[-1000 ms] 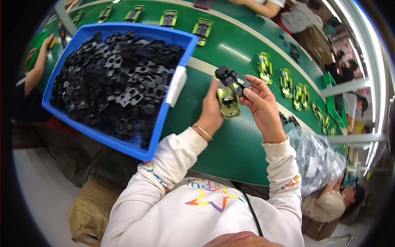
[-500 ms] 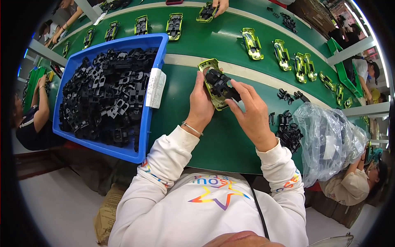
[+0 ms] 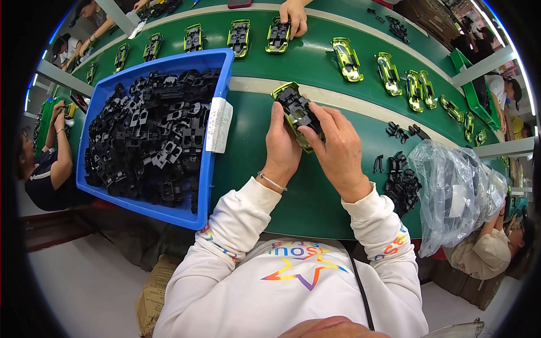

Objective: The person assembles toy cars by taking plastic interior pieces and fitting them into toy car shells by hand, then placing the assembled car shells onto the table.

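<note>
My left hand (image 3: 282, 143) holds a yellow-green toy car body (image 3: 277, 92) from its left side, above the green table. Inside the upturned body lies a black plastic interior tray (image 3: 298, 107), which covers most of its opening. My right hand (image 3: 340, 147) is closed on the right side of the body, with thumb and fingers pressing on the black tray. The fingers hide the tray's lower right part. To the left, a blue bin (image 3: 209, 169) is heaped with similar black trays (image 3: 149, 132).
Yellow-green car bodies (image 3: 346, 59) stand in a row on the far green belt (image 3: 313, 65), several with black trays inside. Another person's hand (image 3: 294, 18) touches one. Small black parts (image 3: 401, 183) and a clear plastic bag (image 3: 453, 194) lie at right.
The black tray now sits flatter inside the car body, and my right hand has closed in on it. The other person's hand has set a car body down on the belt.
</note>
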A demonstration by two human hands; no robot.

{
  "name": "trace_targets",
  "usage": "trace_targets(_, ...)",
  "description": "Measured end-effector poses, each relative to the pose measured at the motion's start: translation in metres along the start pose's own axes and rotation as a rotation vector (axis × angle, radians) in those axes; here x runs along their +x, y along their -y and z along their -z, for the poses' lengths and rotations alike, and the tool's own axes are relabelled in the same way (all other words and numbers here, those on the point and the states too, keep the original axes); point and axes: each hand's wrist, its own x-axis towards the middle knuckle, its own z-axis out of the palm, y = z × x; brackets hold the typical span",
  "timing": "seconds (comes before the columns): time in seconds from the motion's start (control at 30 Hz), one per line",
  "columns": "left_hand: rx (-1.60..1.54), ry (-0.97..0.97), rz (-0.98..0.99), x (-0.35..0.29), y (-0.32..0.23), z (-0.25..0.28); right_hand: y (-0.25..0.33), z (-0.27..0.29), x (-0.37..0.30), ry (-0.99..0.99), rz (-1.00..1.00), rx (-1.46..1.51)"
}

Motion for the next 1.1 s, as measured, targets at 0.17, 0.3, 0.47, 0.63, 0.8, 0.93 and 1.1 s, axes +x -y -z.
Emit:
trace_targets(0.17,0.027,0.042,-0.005,0.000,0.000,0.001,0.004,0.015,-0.001,0.133,-0.097,0.055)
trace_targets(0.3,0.069,0.055,-0.004,-0.003,0.002,-0.002,0.010,0.024,0.003,0.209,-0.111,0.011)
trace_targets(0.47,0.088,0.095,-0.043,-0.003,0.004,0.004,0.013,0.022,0.004,0.209,-0.076,-0.082)
trace_targets(0.63,0.035,0.090,-0.008,-0.004,0.004,0.001,0.015,0.023,0.004,0.164,-0.012,-0.170)
trace_targets(0.8,-0.015,0.130,0.018,-0.007,0.003,-0.002,0.018,0.031,0.011,0.205,-0.047,-0.161)
trace_targets(0.93,-0.011,0.122,0.024,-0.007,0.001,-0.003,0.019,0.039,0.022,0.202,-0.093,-0.090)
trace_targets(1.1,-0.030,0.141,0.045,-0.006,0.000,0.001,0.018,0.032,0.018,0.198,-0.086,-0.109)
